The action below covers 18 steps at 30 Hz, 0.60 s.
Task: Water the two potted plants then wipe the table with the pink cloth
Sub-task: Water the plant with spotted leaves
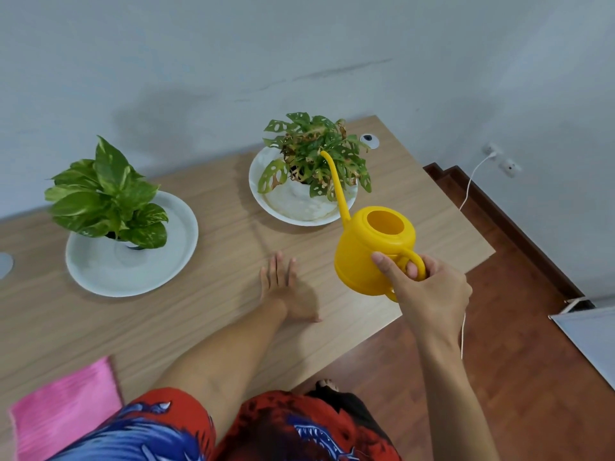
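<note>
Yellow watering can (369, 257), long thin spout, in rt hand (429, 291) fingers (386, 264)

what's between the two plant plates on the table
Nothing. In the head view the stretch of wooden table between the left plate and the right plate is bare; the left hand rests flat nearer the person, below that gap.

Tilted yellow watering can (369, 257) over holey-leaved plant (312, 154)
</note>
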Motion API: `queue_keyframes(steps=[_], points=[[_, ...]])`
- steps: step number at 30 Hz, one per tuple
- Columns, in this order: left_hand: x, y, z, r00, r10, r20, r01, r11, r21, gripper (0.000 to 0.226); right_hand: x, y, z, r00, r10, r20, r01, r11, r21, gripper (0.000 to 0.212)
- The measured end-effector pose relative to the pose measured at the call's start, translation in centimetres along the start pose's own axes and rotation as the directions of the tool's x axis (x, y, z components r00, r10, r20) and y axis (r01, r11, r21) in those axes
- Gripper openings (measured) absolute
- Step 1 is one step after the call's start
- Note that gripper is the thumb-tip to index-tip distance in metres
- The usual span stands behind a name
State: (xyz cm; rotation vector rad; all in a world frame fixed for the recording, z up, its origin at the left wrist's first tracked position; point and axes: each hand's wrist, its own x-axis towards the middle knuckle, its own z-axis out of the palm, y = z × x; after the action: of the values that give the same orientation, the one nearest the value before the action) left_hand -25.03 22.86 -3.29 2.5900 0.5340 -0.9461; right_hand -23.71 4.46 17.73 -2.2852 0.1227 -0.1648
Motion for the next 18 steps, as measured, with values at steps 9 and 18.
queue_keyframes(steps=[9, 18], points=[[-0.1, -0.4, 0.4, 0.999, 0.04, -0.037, -0.041, 0.999, -0.026, 0.157, -0.2, -0.5, 0.1, 0.999, -0.038, 0.022, 0.039, 0.998, -0.048, 0.065], [0.0, -0.9, 1.1, 0.991, 0.095, -0.089, -0.1, 0.994, -0.052, 0.155, 0.1, -0.9, 0.3, 0.996, -0.073, 0.048, 0.075, 0.996, -0.038, 0.064]])
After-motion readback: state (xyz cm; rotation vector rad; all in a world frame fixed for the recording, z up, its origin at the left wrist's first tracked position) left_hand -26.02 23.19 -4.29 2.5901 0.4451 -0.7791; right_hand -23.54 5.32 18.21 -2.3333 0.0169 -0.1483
